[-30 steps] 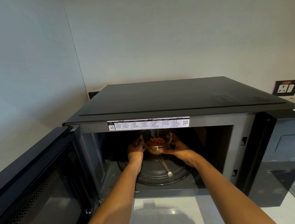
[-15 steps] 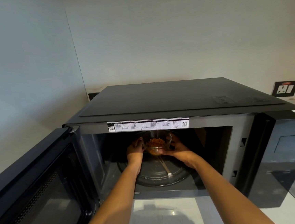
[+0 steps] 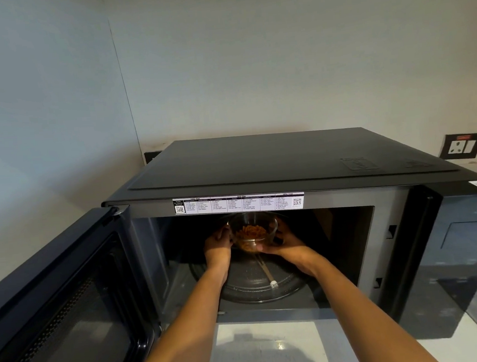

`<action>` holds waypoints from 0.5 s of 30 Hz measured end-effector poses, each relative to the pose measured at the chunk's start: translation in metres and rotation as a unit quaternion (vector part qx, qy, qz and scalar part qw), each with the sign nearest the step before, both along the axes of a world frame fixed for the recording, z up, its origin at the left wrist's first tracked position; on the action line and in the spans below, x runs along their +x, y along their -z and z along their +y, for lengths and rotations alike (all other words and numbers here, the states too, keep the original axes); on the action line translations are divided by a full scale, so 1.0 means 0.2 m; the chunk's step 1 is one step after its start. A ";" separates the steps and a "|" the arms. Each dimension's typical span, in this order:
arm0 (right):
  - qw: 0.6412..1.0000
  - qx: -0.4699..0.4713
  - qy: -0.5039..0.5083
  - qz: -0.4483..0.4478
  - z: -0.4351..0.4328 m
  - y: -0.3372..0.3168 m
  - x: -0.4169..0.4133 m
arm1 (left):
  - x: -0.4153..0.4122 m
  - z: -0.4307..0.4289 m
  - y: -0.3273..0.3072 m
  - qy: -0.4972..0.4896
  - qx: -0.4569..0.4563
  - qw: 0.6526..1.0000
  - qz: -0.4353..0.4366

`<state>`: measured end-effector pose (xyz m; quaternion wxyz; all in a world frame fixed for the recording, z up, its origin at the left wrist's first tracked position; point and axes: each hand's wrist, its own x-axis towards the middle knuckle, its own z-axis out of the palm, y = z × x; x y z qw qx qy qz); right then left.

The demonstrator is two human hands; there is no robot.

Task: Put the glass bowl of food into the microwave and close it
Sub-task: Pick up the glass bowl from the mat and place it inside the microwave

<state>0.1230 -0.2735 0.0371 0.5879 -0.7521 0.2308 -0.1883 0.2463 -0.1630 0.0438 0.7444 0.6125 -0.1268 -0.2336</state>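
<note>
A small glass bowl (image 3: 254, 233) with orange-brown food sits inside the cavity of the black microwave (image 3: 287, 159), over the glass turntable (image 3: 249, 283). My left hand (image 3: 217, 246) grips the bowl's left side and my right hand (image 3: 286, 241) cups its right side and underside. Both forearms reach in through the opening. The microwave door (image 3: 57, 300) stands swung wide to the left. Whether the bowl rests on the turntable or hangs just above it is not clear.
The microwave stands on a white counter (image 3: 269, 348) in a wall corner. Its glossy control panel (image 3: 469, 261) fills the right side. A wall socket (image 3: 461, 146) sits at the back right. The door blocks the space at the left.
Both hands and the bowl have stayed almost in place inside the cavity, at most shifting slightly deeper. The door has not moved.
</note>
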 end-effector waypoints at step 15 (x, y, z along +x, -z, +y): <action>1.000 0.004 0.025 -0.017 0.06 0.04 -0.15 | -0.15 0.11 0.00 -0.044 0.088 0.995 -0.028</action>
